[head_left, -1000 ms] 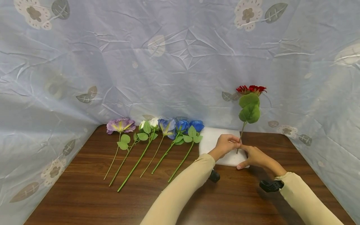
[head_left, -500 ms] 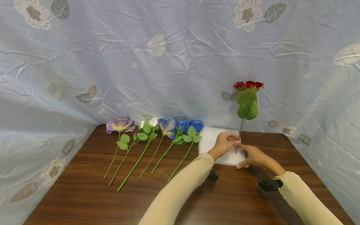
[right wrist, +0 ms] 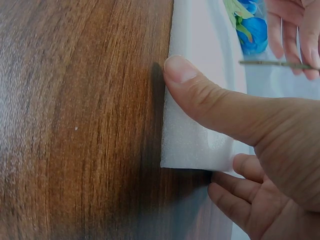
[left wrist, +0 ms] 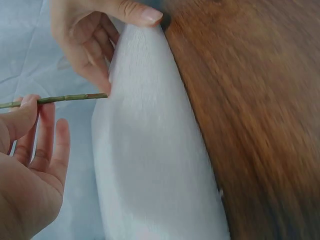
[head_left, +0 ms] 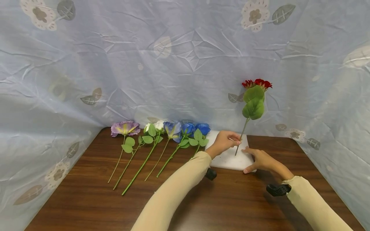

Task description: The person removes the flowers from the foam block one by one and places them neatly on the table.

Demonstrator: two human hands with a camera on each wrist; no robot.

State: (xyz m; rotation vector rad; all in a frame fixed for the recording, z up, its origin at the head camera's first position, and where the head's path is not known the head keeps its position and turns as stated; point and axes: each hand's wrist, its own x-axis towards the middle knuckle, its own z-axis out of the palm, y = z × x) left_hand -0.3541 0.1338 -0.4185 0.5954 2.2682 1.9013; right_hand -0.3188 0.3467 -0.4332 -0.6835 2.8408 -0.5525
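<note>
My left hand [head_left: 224, 142] pinches the lower stem of a red artificial flower [head_left: 257, 84] between thumb and fingertips. Two large green leaves [head_left: 253, 108] sit below its bloom, and the stem leans right toward the top. The bare stem end [left wrist: 100, 95] is close over the white foam block [head_left: 228, 160]. My right hand [head_left: 261, 160] holds the block's right end. Its thumb [right wrist: 200, 92] lies along the near edge, while the other fingers [right wrist: 240, 195] bend round the right side.
Several artificial flowers lie in a row left of the block: a purple one [head_left: 125, 128], white roses [head_left: 158, 125], a blue-violet one [head_left: 172, 130] and blue roses [head_left: 203, 129]. They rest on the brown wooden table [head_left: 95, 199]. A patterned cloth [head_left: 185, 80] hangs behind.
My left hand has moved left, away from the right fingers, carrying the red flower. The stem end has shifted left over the foam and leans more. My right hand stays put.
</note>
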